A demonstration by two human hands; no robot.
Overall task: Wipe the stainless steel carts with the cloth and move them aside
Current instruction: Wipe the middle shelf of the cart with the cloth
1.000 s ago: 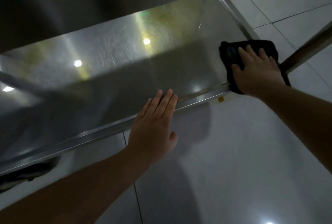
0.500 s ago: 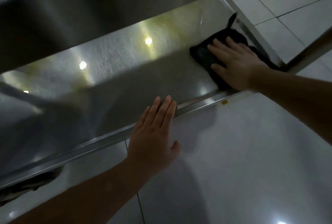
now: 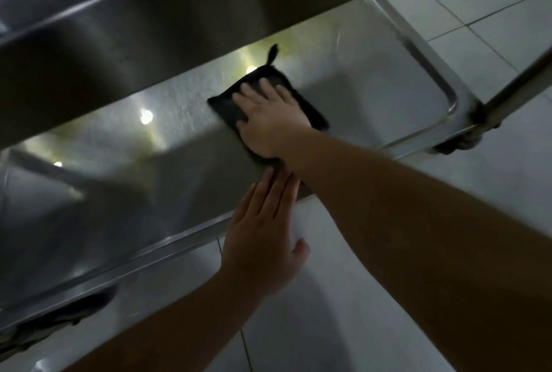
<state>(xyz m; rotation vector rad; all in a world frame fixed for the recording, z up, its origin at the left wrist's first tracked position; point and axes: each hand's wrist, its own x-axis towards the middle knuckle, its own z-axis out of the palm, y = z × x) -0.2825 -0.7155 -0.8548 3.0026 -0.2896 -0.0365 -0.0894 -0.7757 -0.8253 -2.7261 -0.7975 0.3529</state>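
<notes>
A stainless steel cart [image 3: 373, 97] fills the upper and left parts of the frame, seen from above. Its lower shelf [image 3: 104, 192] runs from the lower left up to the right, and an upper shelf [image 3: 149, 28] overhangs it across the top of the frame. Bright spots of light reflect on the lower shelf left of centre.

The right hand [image 3: 268, 118] lies near the centre of the frame with fingers straight and slightly spread, palm down on a black cloth [image 3: 227, 109], pressing it flat against the lower shelf. The cloth shows on both sides of the hand, and a small loop or tag sticks out from its far corner toward the upper shelf.

The left hand [image 3: 263, 237] is below it, fingers straight and held together, the fingertips resting on the near rim of the lower shelf, just beside the right wrist; the thumb stands off to the right. It grips nothing.

At the right edge a cart leg [image 3: 522, 88] rises from the shelf corner, with what seems to be a caster [image 3: 457, 144] beneath, blurred. White floor tiles [image 3: 388, 282] cover the lower right.
</notes>
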